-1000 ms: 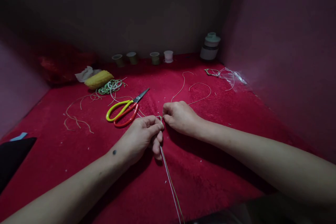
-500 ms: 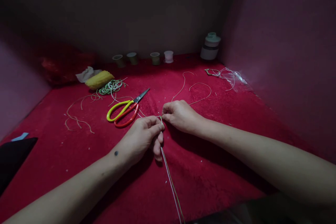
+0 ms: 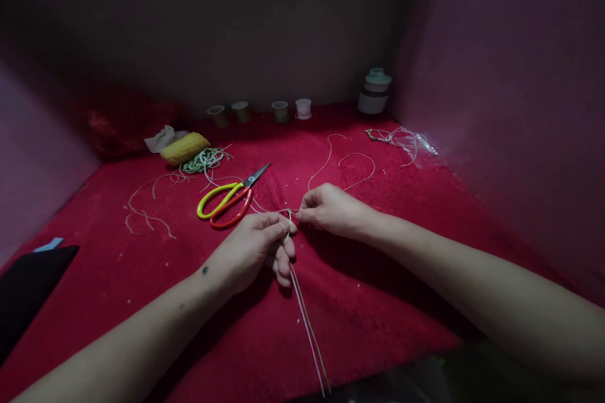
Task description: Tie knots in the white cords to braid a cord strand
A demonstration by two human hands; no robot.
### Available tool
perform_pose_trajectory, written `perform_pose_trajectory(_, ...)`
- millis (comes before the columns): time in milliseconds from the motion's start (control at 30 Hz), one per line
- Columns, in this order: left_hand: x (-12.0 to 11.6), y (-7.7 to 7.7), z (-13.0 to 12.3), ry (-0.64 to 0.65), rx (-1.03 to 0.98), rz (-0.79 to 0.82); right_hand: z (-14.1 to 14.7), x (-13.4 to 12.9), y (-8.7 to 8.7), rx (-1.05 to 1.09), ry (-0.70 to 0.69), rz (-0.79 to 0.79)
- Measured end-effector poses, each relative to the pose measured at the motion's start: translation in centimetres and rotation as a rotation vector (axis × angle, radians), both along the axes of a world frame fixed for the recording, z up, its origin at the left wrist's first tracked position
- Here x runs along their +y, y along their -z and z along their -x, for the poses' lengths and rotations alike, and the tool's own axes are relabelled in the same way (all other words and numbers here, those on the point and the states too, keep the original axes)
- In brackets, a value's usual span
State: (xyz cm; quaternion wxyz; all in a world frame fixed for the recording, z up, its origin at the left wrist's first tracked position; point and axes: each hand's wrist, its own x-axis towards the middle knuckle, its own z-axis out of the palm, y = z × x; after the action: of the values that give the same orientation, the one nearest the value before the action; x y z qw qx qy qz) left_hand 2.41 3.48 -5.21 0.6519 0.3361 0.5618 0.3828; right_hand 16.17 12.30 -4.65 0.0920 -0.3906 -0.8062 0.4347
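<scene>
Thin pale cords [image 3: 302, 315] run from my left hand [image 3: 265, 242] down toward the front edge of the red cloth. That hand is closed on them, the thumb and forefinger pinching near a crossing of the strands, the lower fingers curled. To its right, my right hand [image 3: 328, 209] pinches a thin cord end that stretches a short way from the crossing. A loose cord [image 3: 362, 154] curves over the cloth beyond my right hand. Scissors [image 3: 231, 197] with one yellow and one red handle lie just past my left hand, blades pointing away to the right.
The red cloth [image 3: 227, 340] covers the table. At the left back lie a yellow bundle [image 3: 185, 148] and knotted green-and-white cords [image 3: 205, 160]. Several spools, including a pink spool [image 3: 303, 109], and a white jar [image 3: 374, 94] stand behind. A plastic bag [image 3: 428, 154] with cords lies right.
My right hand has drawn slightly to the right, away from my left, so a short length of cord now shows between them. The view has shifted a little.
</scene>
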Motion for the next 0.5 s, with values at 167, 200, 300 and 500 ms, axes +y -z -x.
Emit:
perform_pose_trajectory(167, -1.1, -0.7, 0.2, -0.008, 0.186, -0.027, -1.0, -0.5, -0.3, 0.153, 0.013, 0.396)
perform_pose_trajectory(200, -1.4, -0.9, 0.2, -0.027, 0.310, -0.085, -1.1, -0.5, -0.3, 0.192, 0.014, 0.437)
perform_pose_trajectory(300, -2.0, -1.6, 0.1, -0.087, 0.627, -0.306, -1.3, -0.6, -0.2, 0.280, 0.048, 0.554)
perform_pose_trajectory(500, -1.9, -1.3, -1.0, 0.067, 0.022, -0.100, -1.3, -0.6, -0.3, 0.412, 0.136, 0.864)
